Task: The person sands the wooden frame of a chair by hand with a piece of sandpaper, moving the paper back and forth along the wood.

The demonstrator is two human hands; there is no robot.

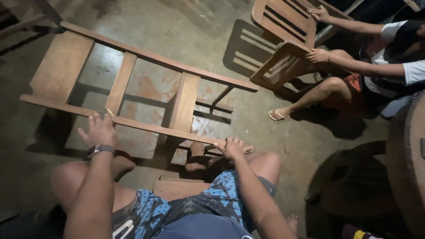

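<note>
While the left hand rests spread and the right hand clasps the wooden frame's near rail, it looks stiff, bulky, best gripped by rails.

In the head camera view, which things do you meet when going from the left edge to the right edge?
Left hand with wristwatch on the wooden frame → right hand on the frame's near rail → sandalled foot → small slatted wooden chair held by another person's hands → round wooden tabletop.

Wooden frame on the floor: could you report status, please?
Left hand and right hand both on the wooden frame, near rail. Another person holds a second frame nearby.
</note>
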